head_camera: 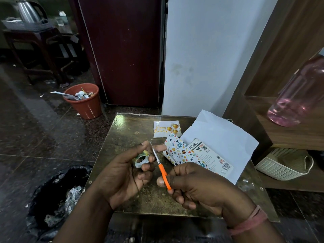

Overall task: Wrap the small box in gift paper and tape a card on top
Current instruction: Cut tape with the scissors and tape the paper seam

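My left hand (122,171) grips a roll of clear tape (141,158), with a strip drawn out toward its raised forefinger. My right hand (194,186) holds orange-handled scissors (162,170), whose blades point up across that strip. Behind the hands the small box (208,157) lies on gift paper (219,137), white side up. One patterned flap (177,151) is folded over the box's left part. A "Happy Birthday" card (166,128) lies flat at the back of the small brass-coloured table (122,134).
A terracotta bin (84,102) with scraps stands on the dark floor to the left. A black bag (56,195) with paper scraps sits beside the table's near left corner. A wooden shelf on the right bears a pink bottle (299,95) and a white basket (282,163).
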The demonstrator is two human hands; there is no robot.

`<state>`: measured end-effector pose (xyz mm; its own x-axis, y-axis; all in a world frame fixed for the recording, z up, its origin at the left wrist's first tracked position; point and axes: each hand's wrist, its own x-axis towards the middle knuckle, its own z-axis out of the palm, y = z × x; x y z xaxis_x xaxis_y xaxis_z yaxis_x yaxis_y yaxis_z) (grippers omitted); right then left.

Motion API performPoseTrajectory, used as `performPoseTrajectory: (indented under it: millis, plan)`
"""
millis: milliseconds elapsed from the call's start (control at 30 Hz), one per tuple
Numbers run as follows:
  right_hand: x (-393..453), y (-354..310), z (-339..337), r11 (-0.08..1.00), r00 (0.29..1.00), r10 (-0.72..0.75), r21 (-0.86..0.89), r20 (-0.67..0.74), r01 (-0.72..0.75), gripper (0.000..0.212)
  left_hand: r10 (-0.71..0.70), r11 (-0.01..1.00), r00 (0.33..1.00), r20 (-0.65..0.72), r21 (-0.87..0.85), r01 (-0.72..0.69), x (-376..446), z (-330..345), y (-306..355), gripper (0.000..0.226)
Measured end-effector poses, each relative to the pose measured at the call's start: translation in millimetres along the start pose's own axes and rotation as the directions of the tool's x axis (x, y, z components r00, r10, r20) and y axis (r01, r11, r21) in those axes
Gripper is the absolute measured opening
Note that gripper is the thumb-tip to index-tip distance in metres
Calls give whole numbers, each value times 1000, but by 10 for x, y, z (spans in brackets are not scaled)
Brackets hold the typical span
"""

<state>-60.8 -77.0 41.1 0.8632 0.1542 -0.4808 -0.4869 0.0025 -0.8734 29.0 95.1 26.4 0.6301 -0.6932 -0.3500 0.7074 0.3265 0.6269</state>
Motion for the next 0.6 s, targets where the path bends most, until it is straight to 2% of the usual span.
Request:
performPoseTrajectory:
  millis: [133, 233, 300, 367, 500, 600]
  plan:
    - [33, 31, -11, 999, 999, -12, 29, -43, 14, 26, 19, 1000, 999, -31, -18, -19, 18, -6, 8, 49]
    - [24, 8, -21, 999, 997, -35, 14, -66, 36, 34, 50, 997, 998, -48, -60, -53, 29, -25, 39, 49]
    - [33, 2, -42, 998, 990, -65, 16, -127, 68, 47, 69, 993, 996, -60, -92, -75, 33, -46, 55, 48]
    - [37, -17, -61, 996, 973, -92, -16, -212, 91, 42, 86, 989, 994, -61, -116, -93, 33, -56, 61, 47]
    - [8, -71, -21, 949, 925, -114, -315, -363, -7, 36, 103, 986, 993, -63, -127, -111, 32, -50, 61, 44]
    - [-21, -95, 85, 878, 875, -166, -472, -456, -79, 44, 126, 985, 991, -54, -114, -131, 27, -42, 56, 43]
